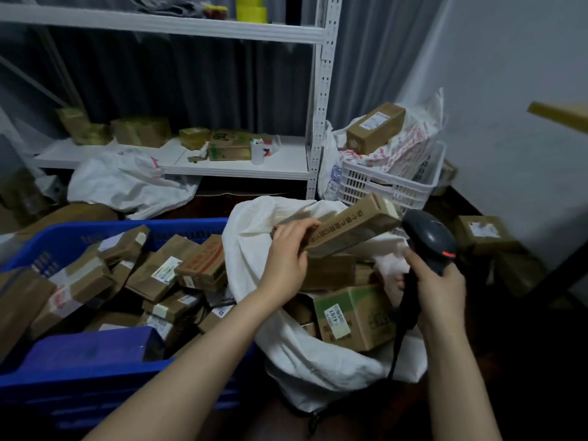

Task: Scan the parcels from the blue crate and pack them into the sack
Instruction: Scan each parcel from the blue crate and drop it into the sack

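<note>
Drop risk: The long brown cardboard parcel (pixel 350 227) is held by one end only. It could tip and fall crooked onto the boxes below.
Missed scan risk: No label shows on the side we can see. I cannot tell if it has been read, so it might go in unscanned.
Sack risk: The white woven sack (pixel 286 345) is soft. Its rim could flop in and catch the parcel.
Cord risk: The black cord (pixel 397 342) hangs down by the sack and could snag on a box.
Left hand: The left hand (pixel 288 253) is closed on the near end of the long parcel, with its fingers curled over the top edge.
Right hand: The right hand (pixel 440 288) is wrapped tight round the handle of the black hand scanner (pixel 428 237). The sack's rim is bunched just beside the fingers. I cannot tell if they hold it too.
Parcel spot: It is over the sack's open mouth, tilted, with its far end up near the scanner's head.
Crate: The big blue plastic crate (pixel 79 370) sits just beside the sack, with many brown parcels in it.
</note>
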